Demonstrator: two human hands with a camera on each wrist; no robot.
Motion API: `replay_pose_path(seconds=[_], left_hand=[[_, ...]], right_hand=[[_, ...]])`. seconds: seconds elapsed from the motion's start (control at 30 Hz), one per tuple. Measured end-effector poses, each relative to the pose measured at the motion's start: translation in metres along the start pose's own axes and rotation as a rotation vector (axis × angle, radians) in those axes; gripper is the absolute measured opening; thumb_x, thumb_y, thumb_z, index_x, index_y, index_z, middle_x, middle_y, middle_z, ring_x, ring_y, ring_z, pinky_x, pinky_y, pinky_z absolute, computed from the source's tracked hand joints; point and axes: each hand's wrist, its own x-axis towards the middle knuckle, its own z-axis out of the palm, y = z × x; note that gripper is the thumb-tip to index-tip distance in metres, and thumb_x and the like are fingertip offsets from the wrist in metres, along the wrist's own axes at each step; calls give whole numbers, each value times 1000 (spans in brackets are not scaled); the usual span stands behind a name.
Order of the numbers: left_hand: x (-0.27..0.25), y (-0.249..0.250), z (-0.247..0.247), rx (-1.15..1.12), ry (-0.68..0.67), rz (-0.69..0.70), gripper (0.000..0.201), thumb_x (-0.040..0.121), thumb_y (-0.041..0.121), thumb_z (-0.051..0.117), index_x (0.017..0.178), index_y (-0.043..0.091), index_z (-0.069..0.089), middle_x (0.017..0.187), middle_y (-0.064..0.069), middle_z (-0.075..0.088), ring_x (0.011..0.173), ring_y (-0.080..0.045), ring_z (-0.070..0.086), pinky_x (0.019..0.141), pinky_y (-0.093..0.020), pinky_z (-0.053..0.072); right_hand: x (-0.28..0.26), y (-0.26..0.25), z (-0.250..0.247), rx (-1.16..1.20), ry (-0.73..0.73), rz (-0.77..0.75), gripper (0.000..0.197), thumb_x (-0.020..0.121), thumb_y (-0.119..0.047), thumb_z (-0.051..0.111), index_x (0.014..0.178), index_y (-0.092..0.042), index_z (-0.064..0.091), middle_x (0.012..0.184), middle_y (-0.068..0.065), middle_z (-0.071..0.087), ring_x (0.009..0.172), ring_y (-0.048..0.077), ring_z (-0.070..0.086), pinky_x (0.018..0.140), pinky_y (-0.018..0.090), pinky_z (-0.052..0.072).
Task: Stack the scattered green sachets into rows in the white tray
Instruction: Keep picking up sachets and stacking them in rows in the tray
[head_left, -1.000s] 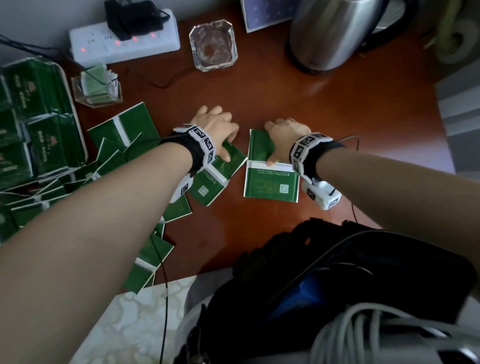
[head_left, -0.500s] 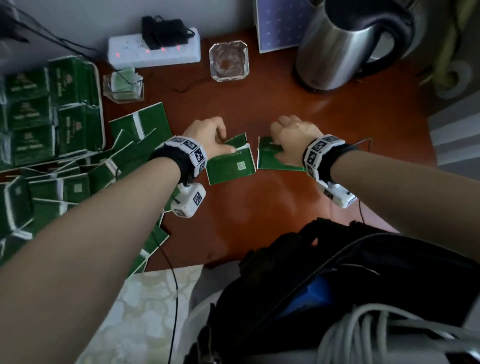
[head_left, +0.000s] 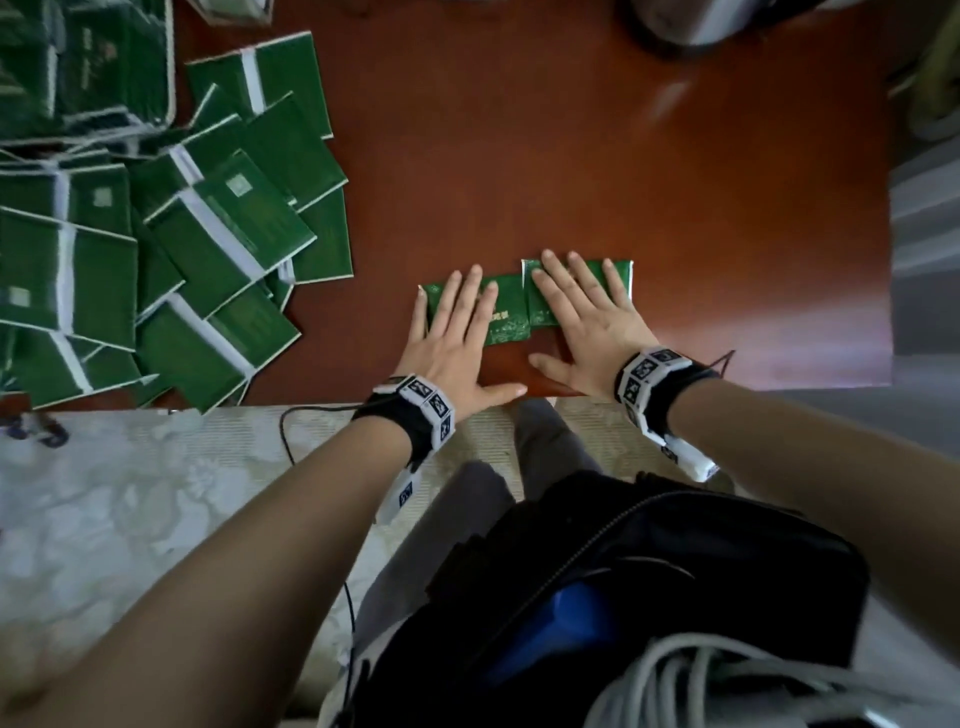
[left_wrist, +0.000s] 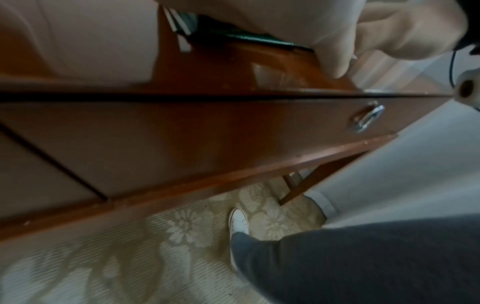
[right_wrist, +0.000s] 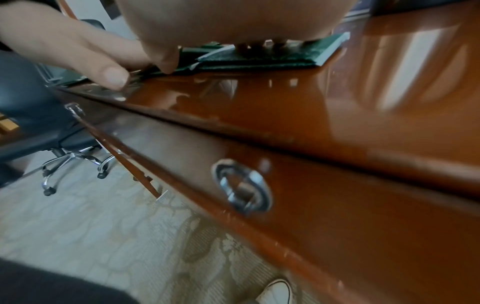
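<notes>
Two sachets (head_left: 506, 317) are pinned flat on the desk (head_left: 571, 156) at centre frame, near its front edge. The left hand (head_left: 457, 338) lies on the left one and the right hand (head_left: 587, 317) on the right one, each with fingers straight and spread, palm down, nothing clamped. The two sachets touch, the right one seeming to overlap the left slightly.

The sachets are judged light, thin and fairly flexible, with a glossy face likely to slide on the polished wood. In the right wrist view a raised corner is seen at the seam. A pinch at a short edge, or a slide off the desk front into the fingers, is judged the soundest hold; pressing from above gives no lift.

Count: two sachets under the hands. A loose heap (head_left: 208, 234) fills the left of frame, overlapping; roughly a dozen or more, exact number not determinable. The tray (head_left: 170, 78), upper left, is partly cut off and holds several stacked sachets; number not determinable.
</notes>
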Motion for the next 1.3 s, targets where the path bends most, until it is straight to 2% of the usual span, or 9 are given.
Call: replay_pose_path(seconds=[0.07,0.13,0.2,0.27,0.4,0.5,0.73,1.0,1.3], left_hand=[[-16,0,10,41,31,38,118,75,82,47,157,15,-4,164,-4,-14,152,-24,-7,120,-56,9],[-32,-2,23,82,51,56,107,83,50,66,157,18,-4,164,-1,-13,152,-22,-4,120,-52,13],[-50,-3,31,98,71,34,96,87,15,64,157,23,-1,165,4,-10,152,-18,0,120,-48,17],[-68,-3,29,57,85,16,83,89,1,55,156,26,13,165,7,5,151,-16,11,115,-45,24],[-104,-9,-6,-16,80,-58,32,99,18,50,130,26,53,127,1,63,112,-26,61,84,-39,48],[-128,-28,-49,2,35,-155,26,100,40,50,118,20,54,95,-9,68,85,-34,66,63,-36,47],[-172,-107,-152,22,149,-289,44,99,40,55,134,15,49,109,-16,66,96,-35,64,71,-39,54],[-181,-209,-200,-17,250,-376,47,95,37,61,135,16,52,128,-11,61,114,-32,59,90,-43,53],[-166,-347,-230,-14,142,-457,47,93,31,65,137,24,51,118,-14,66,103,-34,64,83,-39,55]], right_hand=[[-19,-10,10,-3,3,3,101,85,-76,33,158,-16,-3,165,2,-9,152,27,-3,122,53,1],[-38,-23,19,-30,-4,-2,102,85,-72,42,158,-15,0,166,3,-6,152,28,1,122,53,3],[-58,-39,30,-54,20,-13,95,86,-47,60,158,-14,7,166,3,2,151,29,9,122,53,7],[-70,-56,35,-37,27,3,89,81,-19,64,157,-15,17,165,3,12,149,30,17,121,52,11],[-77,-91,3,16,-63,84,73,88,-15,62,153,-18,27,157,5,34,140,32,36,111,46,32],[-69,-119,-49,18,-111,103,63,89,-8,54,148,-18,34,135,11,55,115,35,57,88,42,50],[-24,-185,-178,36,77,124,41,87,4,47,125,-11,48,88,11,52,76,33,55,64,40,49],[65,-252,-239,-45,129,-6,44,91,-3,48,133,-15,48,93,12,51,75,32,53,64,36,47],[213,-319,-273,-41,139,-101,49,94,-1,44,142,-11,41,89,10,48,75,29,51,63,34,44]])
